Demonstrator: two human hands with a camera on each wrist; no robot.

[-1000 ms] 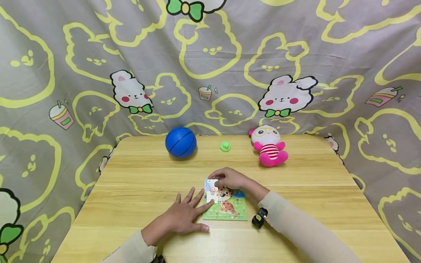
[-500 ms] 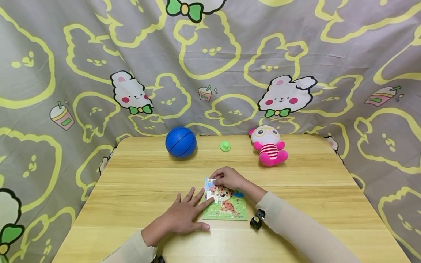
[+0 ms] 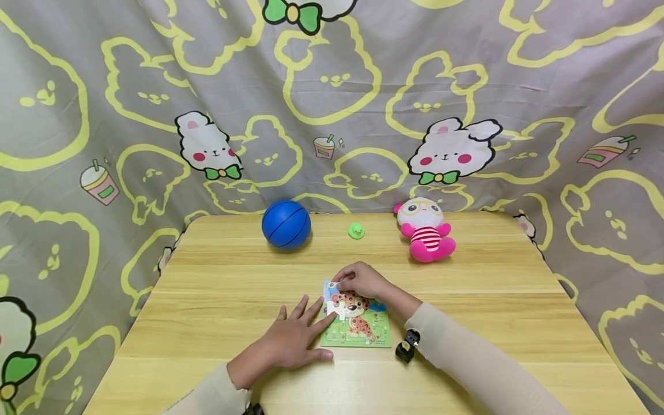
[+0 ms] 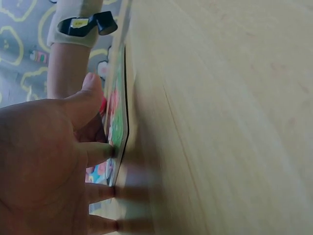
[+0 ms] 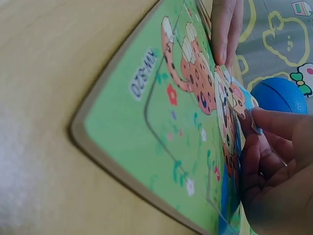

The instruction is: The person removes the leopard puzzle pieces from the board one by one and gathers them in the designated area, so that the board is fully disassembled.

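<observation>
A flat puzzle [image 3: 381, 334] with a spotted leopard on a green ground lies on the table. My left hand [image 3: 295, 340] is spread beside its left edge, the index fingertip resting on the board. My right hand [image 3: 365, 282] bends over the top left of the puzzle. In the right wrist view, the thumb and fingers of that hand pinch a puzzle piece [image 5: 236, 98] showing the leopard's ear, its edge tilted above the board. Below it, a white patch [image 3: 335, 310] without picture shows near the left index fingertip. Part of the leopard's head lies hidden under the right hand.
At the back of the wooden table [image 3: 218, 300] stand a blue ball [image 3: 286, 225], a small green duck [image 3: 356, 230] and a pink and white panda plush [image 3: 426, 233]. A patterned curtain [image 3: 363, 75] hangs behind and at both sides.
The upper white patch at the puzzle's top left now shows the leopard's ear, with the right hand still over it. The right hand has shifted slightly. My left hand stays in place.
</observation>
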